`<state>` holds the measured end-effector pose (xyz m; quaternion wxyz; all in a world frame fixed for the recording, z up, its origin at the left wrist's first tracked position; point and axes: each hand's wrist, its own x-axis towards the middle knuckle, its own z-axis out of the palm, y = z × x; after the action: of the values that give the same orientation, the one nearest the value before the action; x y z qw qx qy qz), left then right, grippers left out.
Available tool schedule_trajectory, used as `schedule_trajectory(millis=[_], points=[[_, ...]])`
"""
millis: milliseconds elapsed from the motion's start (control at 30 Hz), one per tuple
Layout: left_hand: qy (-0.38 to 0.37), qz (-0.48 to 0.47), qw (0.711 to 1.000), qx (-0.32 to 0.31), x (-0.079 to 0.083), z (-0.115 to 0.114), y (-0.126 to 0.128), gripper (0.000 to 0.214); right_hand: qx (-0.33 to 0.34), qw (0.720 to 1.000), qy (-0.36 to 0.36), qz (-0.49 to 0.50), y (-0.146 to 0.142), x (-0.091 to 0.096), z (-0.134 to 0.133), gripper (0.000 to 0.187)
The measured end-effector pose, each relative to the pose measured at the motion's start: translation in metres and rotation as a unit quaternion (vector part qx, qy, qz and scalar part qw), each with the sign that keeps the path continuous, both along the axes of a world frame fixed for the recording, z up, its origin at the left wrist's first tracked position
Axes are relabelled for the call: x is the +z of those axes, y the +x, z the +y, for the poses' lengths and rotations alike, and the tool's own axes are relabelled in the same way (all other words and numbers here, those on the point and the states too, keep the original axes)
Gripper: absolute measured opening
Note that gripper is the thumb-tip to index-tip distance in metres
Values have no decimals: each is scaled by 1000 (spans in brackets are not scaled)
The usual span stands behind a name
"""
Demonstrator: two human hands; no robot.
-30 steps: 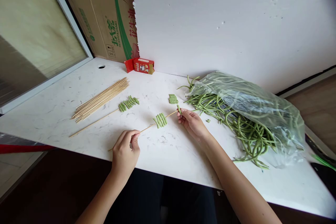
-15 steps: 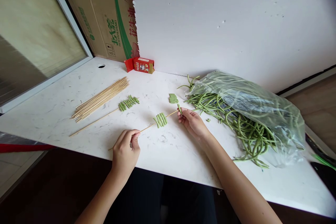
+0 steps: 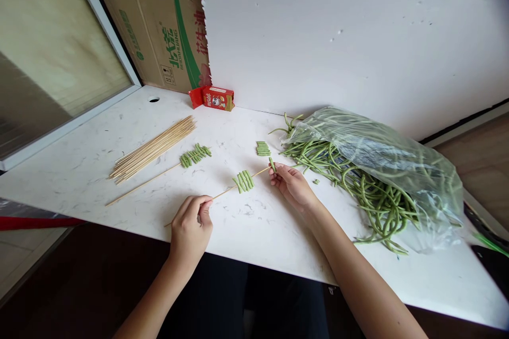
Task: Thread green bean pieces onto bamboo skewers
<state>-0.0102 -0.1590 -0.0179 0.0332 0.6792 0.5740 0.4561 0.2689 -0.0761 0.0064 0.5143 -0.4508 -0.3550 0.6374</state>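
Observation:
My left hand is closed round a thin wooden skewer, which slants up to the right above the table. Several short green bean pieces are threaded crosswise on it. In my right hand a single cut bean piece is pinched between thumb and fingers, right at the skewer's tip; whether the point has entered it I cannot tell. A small row of cut bean pieces lies just beyond my right hand. To the left rests another skewer carrying bean pieces.
A bundle of bare skewers lies at the left. Long green beans spill from a clear plastic bag on the right. At the back stand a small red box and a cardboard carton. Bean scraps lie near my right wrist.

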Motion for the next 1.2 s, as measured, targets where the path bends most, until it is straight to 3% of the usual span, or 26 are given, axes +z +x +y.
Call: schedule_trajectory(millis=[500, 833, 1200], points=[[-5, 4, 1000, -2, 0, 0, 0, 15, -11, 999, 12, -47, -1, -7, 2, 39], [-11, 1, 1000, 9, -1, 0, 0, 15, 15, 1000, 22, -5, -1, 2, -2, 36], [-10, 0, 1000, 10, 0, 0, 0, 14, 24, 999, 1, 23, 2, -2, -1, 30]])
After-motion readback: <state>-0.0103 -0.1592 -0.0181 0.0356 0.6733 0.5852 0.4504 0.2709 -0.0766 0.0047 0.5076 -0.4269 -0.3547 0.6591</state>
